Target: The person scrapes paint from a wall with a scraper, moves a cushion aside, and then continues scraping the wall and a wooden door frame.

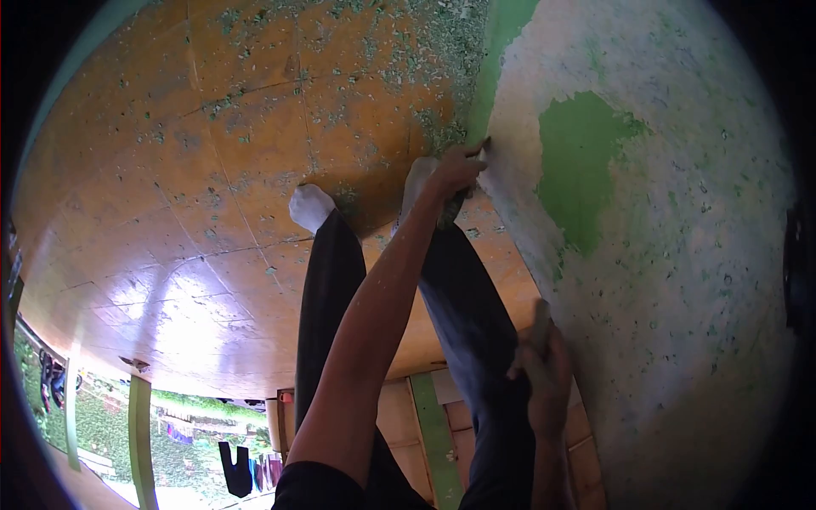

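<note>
My left hand (459,172) is stretched forward to where the wall meets the floor, beside a strip of green paint (486,106). Its fingers look spread, with the index finger against the wall, and I make out no tool in it. Lower right, close to the wall, my right hand (546,370) is closed around a flat, greyish scraper (541,325) that points upward. Motion blur softens its outline. The pale wall (680,340) carries a large green paint patch (582,166) and scattered green specks.
Green paint flakes (433,42) litter the orange floor (255,153), thickest along the wall. My feet in pale socks (311,207) and dark-trousered legs (330,280) are between the arms. Lower left, an open side with posts (141,442) shows greenery and hanging clothes (236,470).
</note>
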`<move>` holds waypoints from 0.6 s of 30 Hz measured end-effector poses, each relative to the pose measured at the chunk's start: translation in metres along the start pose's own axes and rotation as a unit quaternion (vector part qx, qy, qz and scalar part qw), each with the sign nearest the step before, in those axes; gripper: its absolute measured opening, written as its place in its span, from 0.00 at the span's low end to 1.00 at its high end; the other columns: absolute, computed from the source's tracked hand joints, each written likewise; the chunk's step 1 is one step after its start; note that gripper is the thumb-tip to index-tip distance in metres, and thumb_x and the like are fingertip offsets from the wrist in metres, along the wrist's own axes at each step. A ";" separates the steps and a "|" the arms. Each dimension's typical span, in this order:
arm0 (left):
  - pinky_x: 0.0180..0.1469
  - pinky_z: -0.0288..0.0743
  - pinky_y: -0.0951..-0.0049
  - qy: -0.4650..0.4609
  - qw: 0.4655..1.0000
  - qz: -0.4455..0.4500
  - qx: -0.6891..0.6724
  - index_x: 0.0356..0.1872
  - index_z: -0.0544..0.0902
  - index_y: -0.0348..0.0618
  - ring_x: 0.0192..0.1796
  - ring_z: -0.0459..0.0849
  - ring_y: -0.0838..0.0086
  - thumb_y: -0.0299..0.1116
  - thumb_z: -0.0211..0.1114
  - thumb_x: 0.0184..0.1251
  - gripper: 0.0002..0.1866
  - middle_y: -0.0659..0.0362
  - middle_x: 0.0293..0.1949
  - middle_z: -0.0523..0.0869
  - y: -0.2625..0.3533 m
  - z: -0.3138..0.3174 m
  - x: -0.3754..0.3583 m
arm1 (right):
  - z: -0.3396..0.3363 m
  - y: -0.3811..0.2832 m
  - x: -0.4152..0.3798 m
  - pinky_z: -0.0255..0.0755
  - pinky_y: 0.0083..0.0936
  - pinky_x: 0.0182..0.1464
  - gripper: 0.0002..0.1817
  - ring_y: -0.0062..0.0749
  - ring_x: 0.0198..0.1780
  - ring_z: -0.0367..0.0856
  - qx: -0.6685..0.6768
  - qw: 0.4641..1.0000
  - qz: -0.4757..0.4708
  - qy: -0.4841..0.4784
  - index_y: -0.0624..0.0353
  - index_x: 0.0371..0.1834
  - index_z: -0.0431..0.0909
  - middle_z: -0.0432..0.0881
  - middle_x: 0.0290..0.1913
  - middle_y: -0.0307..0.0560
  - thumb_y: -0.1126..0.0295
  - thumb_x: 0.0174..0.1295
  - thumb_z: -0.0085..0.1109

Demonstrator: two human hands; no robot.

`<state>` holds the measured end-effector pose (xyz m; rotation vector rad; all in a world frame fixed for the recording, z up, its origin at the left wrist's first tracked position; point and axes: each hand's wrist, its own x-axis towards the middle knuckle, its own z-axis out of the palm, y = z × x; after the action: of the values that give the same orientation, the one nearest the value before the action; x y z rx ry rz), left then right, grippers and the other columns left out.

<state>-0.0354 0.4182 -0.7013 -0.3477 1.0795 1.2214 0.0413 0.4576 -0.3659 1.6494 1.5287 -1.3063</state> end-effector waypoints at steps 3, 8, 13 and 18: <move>0.23 0.73 0.73 -0.015 1.000 -0.006 0.014 0.69 0.69 0.50 0.21 0.73 0.78 0.36 0.61 0.65 0.29 0.62 0.25 0.74 0.001 0.004 -0.020 | -0.020 -0.005 -0.024 0.69 0.22 0.32 0.12 0.20 0.28 0.74 0.028 0.998 0.026 0.051 0.63 0.50 0.75 0.74 0.29 0.37 0.74 0.67 0.48; 0.25 0.76 0.68 0.055 0.997 0.056 0.017 0.65 0.73 0.47 0.20 0.79 0.71 0.32 0.61 0.57 0.30 0.52 0.27 0.82 -0.009 0.000 0.026 | -0.060 -0.007 -0.068 0.73 0.32 0.43 0.12 0.41 0.40 0.83 -0.395 0.914 0.056 -0.075 0.64 0.49 0.76 0.83 0.41 0.53 0.75 0.63 0.51; 0.27 0.77 0.67 0.115 0.983 0.098 0.107 0.64 0.75 0.47 0.20 0.81 0.70 0.32 0.62 0.57 0.29 0.51 0.27 0.83 -0.020 0.013 0.018 | -0.058 -0.020 -0.066 0.74 0.31 0.43 0.15 0.35 0.39 0.83 -0.301 0.951 0.042 -0.057 0.64 0.53 0.76 0.84 0.39 0.52 0.74 0.64 0.53; 0.27 0.77 0.68 0.063 0.992 0.086 0.070 0.61 0.77 0.46 0.21 0.81 0.70 0.32 0.62 0.56 0.27 0.50 0.25 0.83 -0.025 0.005 0.022 | -0.017 -0.028 -0.041 0.71 0.23 0.34 0.17 0.22 0.29 0.75 -0.180 0.978 0.088 -0.049 0.65 0.56 0.75 0.83 0.37 0.44 0.75 0.65 0.51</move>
<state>-0.0121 0.4250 -0.7245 -0.2302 1.3195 1.2808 0.0237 0.4604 -0.3161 1.4299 1.4253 -0.9377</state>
